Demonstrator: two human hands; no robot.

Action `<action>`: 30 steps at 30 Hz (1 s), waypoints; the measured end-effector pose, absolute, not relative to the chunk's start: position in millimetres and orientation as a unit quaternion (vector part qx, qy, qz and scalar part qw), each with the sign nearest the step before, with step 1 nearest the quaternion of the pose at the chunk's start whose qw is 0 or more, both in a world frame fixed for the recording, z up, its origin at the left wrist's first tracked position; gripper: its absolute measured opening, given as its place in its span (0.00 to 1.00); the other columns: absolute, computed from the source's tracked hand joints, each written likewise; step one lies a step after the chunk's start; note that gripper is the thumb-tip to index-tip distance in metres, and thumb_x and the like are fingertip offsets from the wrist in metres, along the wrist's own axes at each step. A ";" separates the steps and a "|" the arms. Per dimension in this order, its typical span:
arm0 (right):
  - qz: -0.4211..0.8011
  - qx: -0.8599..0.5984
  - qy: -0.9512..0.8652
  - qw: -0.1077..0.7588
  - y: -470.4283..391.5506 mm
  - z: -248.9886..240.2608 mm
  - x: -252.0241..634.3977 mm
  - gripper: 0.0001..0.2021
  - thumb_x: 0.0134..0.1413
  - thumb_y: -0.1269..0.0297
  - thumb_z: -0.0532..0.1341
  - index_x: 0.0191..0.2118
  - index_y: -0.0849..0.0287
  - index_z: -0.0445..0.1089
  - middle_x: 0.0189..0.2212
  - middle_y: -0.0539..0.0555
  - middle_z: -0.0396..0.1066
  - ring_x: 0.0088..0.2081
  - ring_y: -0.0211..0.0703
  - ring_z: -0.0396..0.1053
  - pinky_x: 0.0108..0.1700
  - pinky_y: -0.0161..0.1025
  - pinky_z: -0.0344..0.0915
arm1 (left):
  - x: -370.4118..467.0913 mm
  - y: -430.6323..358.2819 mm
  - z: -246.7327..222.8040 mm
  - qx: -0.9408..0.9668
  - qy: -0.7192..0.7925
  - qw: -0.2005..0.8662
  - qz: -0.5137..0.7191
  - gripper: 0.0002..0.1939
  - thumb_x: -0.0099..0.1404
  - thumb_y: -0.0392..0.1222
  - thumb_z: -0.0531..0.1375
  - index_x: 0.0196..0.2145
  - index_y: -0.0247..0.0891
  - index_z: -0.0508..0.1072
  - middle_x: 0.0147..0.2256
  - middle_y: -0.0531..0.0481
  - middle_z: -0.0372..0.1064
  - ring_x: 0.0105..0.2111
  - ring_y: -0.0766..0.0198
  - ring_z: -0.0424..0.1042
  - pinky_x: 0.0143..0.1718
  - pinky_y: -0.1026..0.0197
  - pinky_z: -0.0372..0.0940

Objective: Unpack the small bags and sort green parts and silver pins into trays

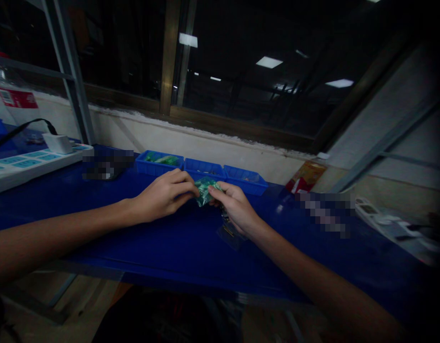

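A small crinkled green plastic packet [204, 192] is held up between my two hands over the blue table. The fingers of my left hand [169, 193] are bent together and pinch its left edge. My right hand [237, 205] grips the packet's right side with thumb and fingers. Below my right hand, a clear bag with small metal parts [230, 232] is partly hidden by that hand; whether it hangs or lies on the table I cannot tell.
Behind my hands stand a blue bin with green packets [158, 163], a middle blue bin [202, 170] and a right blue bin [245, 180]. A white power strip [37, 164] lies left, an orange packet [307, 176] right. The blue table [162, 252] ends in front.
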State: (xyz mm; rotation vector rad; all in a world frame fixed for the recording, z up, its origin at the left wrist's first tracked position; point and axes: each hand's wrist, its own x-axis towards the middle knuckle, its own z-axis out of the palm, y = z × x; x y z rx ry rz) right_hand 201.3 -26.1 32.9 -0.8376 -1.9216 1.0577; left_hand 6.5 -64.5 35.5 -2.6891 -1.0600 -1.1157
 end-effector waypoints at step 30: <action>0.279 -0.312 -0.838 0.350 -24.0 26.5 203.5 0.04 0.46 0.65 0.62 0.26 0.58 0.66 0.24 0.47 0.67 0.29 0.36 0.62 0.34 0.37 0.57 | 3.1 -55.4 26.3 -0.818 -0.389 0.028 -0.423 0.07 0.62 0.36 0.53 0.37 0.34 0.69 0.31 0.49 0.67 0.32 0.65 0.66 0.34 0.62 0.62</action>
